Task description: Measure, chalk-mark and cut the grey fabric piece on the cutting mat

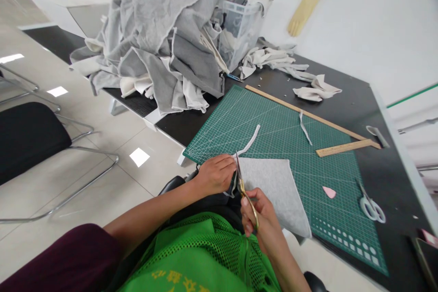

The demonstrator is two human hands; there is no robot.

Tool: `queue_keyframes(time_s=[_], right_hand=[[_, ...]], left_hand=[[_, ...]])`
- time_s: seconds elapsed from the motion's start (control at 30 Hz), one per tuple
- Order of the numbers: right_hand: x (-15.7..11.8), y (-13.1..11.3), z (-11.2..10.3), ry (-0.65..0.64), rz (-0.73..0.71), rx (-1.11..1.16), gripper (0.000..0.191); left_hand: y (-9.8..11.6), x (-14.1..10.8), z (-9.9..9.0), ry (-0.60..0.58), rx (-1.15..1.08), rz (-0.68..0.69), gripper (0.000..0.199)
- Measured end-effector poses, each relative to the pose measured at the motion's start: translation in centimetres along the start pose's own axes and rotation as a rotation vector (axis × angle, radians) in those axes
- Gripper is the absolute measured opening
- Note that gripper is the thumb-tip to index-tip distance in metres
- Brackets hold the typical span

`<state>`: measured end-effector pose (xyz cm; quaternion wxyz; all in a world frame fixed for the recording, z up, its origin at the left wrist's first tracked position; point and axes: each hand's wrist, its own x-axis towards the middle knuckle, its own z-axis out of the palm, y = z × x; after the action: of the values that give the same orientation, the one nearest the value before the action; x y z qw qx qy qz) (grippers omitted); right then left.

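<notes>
My right hand (262, 214) grips the gold handles of a pair of scissors (241, 185), whose blades point away from me at the edge of a light grey fabric piece (275, 182). Closed around that fabric's left edge is my left hand (217, 174), close beside the blades. A narrow fabric strip (251, 140) curls away from the cutting point across the green cutting mat (219, 121). The fabric lies partly on the mat and hangs over the table's front edge towards my lap.
Wooden rulers (301, 108) lie along the mat's far side, near another thin strip (304, 128). White-handled scissors (371, 207) and a pink tailor's chalk (329, 191) rest to the right. A large pile of grey cloth (160, 23) and a clear plastic bin (239, 27) stand at the back left.
</notes>
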<state>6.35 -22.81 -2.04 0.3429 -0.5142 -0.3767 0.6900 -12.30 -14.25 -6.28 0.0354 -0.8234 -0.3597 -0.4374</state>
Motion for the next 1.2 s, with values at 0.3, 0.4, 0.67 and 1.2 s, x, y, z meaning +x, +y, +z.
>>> queue_keyframes(time_s=[0.3, 0.4, 0.67, 1.2], right_hand=[[-0.11, -0.03, 0.04, -0.015, -0.022, -0.043, 0.039], [-0.07, 0.13, 0.01, -0.018, -0.036, -0.048, 0.037], [-0.24, 0.07, 0.03, -0.014, -0.034, -0.05, 0.038], [-0.15, -0.28, 0.23, 0.017, -0.014, 0.013, 0.043]], left_hand=[[0.1, 0.03, 0.02, -0.004, 0.002, -0.008, 0.02], [0.13, 0.03, 0.0, -0.003, 0.0, -0.012, 0.019], [0.21, 0.13, -0.05, -0.019, 0.013, -0.012, 0.02], [0.19, -0.1, 0.12, -0.014, 0.001, -0.033, 0.019]])
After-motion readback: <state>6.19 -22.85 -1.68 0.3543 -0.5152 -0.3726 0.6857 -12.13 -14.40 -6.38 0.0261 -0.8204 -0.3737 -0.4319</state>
